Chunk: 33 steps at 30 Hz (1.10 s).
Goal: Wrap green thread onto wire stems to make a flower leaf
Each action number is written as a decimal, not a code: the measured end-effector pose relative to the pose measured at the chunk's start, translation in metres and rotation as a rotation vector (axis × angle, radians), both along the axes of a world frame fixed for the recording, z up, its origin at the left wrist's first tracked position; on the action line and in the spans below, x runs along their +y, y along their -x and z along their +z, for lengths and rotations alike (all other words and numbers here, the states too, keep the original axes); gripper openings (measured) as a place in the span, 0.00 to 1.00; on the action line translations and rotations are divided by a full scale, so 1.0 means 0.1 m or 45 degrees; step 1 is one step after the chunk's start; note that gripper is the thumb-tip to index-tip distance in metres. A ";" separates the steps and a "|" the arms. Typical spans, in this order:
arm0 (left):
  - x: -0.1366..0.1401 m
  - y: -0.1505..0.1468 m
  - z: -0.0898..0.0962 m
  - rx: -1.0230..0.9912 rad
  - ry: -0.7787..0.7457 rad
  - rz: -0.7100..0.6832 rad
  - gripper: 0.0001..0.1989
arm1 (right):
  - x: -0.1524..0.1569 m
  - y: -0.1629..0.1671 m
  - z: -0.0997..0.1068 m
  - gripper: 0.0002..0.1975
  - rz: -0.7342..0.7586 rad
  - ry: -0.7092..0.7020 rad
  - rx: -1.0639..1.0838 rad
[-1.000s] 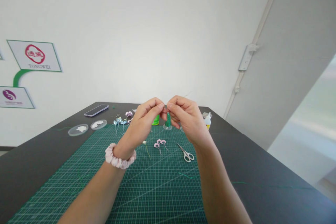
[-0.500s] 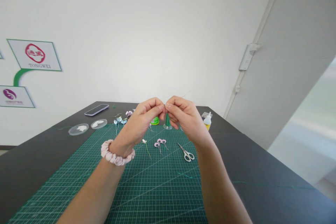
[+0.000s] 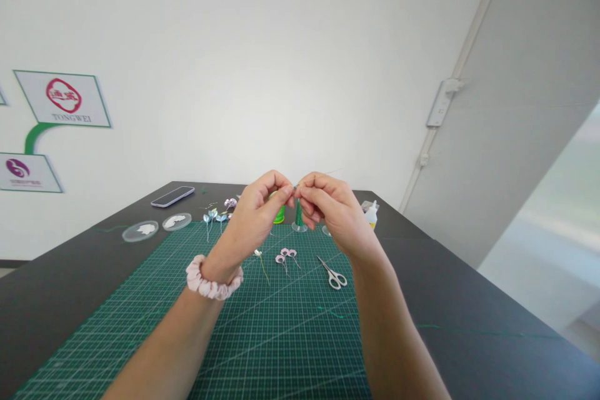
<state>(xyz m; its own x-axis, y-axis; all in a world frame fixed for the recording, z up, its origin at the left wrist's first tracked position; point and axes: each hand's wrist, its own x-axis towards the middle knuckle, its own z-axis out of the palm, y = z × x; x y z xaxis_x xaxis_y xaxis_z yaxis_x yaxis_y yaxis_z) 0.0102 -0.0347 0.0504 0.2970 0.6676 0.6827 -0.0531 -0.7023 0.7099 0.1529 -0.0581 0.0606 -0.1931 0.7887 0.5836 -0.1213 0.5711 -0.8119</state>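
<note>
My left hand (image 3: 255,212), with a pale scrunchie (image 3: 213,287) round the wrist, is pinched closed above the cutting mat. Its fingertips nearly touch those of my right hand (image 3: 336,209), also closed in a pinch. A thin wire (image 3: 334,170) sticks out behind my right hand towards the upper right. What lies between the fingertips is tiny and mostly covered. Below the hands are pink wire-stemmed petals (image 3: 285,254), a small white flower on a green stem (image 3: 258,253) and white-handled scissors (image 3: 334,277). A green thread cone (image 3: 299,219) stands behind the fingers.
The green cutting mat (image 3: 281,337) covers the middle of the dark table (image 3: 450,300). At left lie a phone (image 3: 173,196), two shallow dishes (image 3: 134,234) with white pieces, and blue flowers (image 3: 213,217). A bright green spool (image 3: 280,217) and glue bottle (image 3: 372,215) stand further back.
Both hands stay pinched close together, with their fingertips slightly further apart. My left wrist has shifted a little right. The wire's free end has dipped lower.
</note>
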 end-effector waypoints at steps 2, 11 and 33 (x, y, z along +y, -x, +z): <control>-0.02 0.00 0.01 0.024 -0.030 0.045 0.09 | 0.00 0.01 0.01 0.07 -0.014 0.000 -0.019; -0.04 -0.01 0.02 0.101 -0.202 0.300 0.08 | -0.02 0.02 0.03 0.07 -0.056 0.011 -0.053; -0.09 -0.03 0.03 0.139 -0.445 0.547 0.06 | -0.01 0.02 0.03 0.07 -0.029 0.018 0.019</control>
